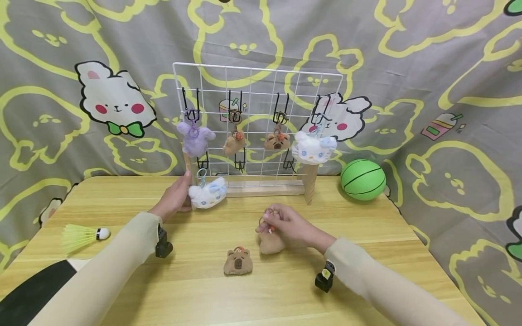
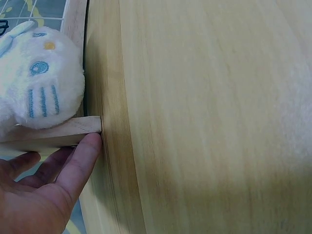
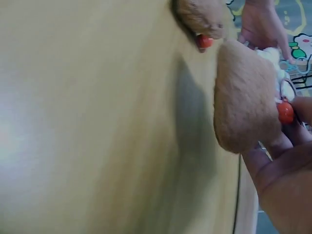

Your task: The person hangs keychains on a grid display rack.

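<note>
My right hand (image 1: 287, 224) pinches the ring end of a brown capybara plush keychain (image 1: 271, 243), holding it over the table; in the right wrist view an orange ball (image 3: 285, 112) shows beside the fingers. Another capybara keychain (image 1: 238, 262) lies face up nearby. At the left end of a white wire grid rack (image 1: 253, 70), my left hand (image 1: 174, 194) touches the wooden foot (image 2: 73, 127) with extended fingers. A white cat plush keychain (image 1: 208, 194) sits just above that foot, by a lower hook. Whether its ring is on the hook, I cannot tell.
From the upper hooks hang a purple plush (image 1: 195, 139), two capybara plushes, one at the centre left (image 1: 234, 143), and a white cat plush (image 1: 314, 148). A green ball (image 1: 363, 179) stands right of the rack. A yellow shuttlecock (image 1: 83, 237) lies at the left.
</note>
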A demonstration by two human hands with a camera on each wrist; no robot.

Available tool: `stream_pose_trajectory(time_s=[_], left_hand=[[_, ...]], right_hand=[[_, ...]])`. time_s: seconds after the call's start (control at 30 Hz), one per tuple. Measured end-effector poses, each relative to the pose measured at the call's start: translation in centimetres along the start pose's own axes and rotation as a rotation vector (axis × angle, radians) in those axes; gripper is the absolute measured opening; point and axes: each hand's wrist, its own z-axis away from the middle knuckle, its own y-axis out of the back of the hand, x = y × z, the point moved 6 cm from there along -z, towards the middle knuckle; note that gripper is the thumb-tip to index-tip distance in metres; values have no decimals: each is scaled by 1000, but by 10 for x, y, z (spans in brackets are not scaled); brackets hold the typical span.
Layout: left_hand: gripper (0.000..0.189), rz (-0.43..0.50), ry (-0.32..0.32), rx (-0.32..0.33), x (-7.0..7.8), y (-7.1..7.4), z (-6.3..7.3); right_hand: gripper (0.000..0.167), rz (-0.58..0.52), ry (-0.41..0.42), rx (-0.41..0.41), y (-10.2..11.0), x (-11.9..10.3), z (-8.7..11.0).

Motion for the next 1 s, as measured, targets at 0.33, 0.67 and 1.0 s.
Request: stream_pose_trajectory(time_s=[0.33,0.67,1.0], left_hand=[[93,-7,-4,13,-1,0,-1],[95,3,-19,6,0,0,1],[94,2,-7,8,1,1,0]], right_hand=[[18,-52,66,189,18,-34,-35],[20,-54,69,326,21,-61,-70],[19,-76,52,379,13,-55,-90]])
